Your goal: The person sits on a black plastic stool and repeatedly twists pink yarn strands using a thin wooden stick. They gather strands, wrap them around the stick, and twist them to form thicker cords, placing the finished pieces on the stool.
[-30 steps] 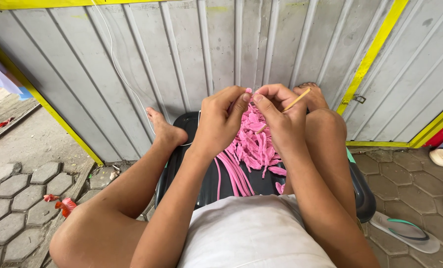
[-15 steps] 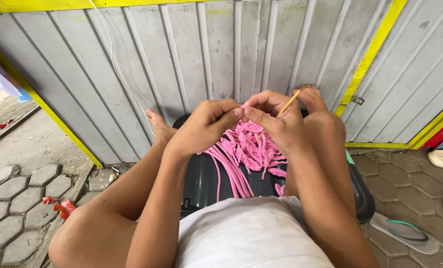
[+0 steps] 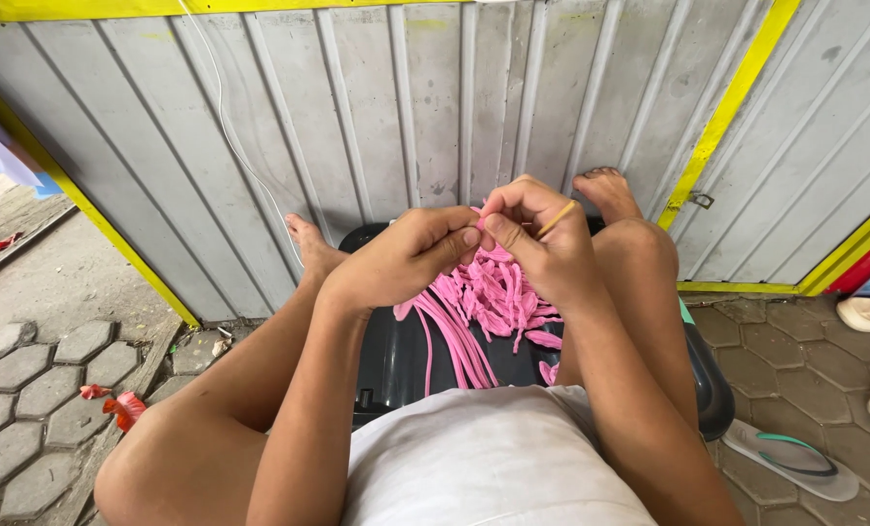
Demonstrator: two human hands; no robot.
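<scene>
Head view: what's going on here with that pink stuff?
A person sits facing a corrugated metal wall, both hands raised together over a bundle of pink strips. The left hand pinches the top of the bundle, and the right hand meets it there, holding a thin yellowish stick between its fingers. The strips hang down over a black seat between the person's legs.
</scene>
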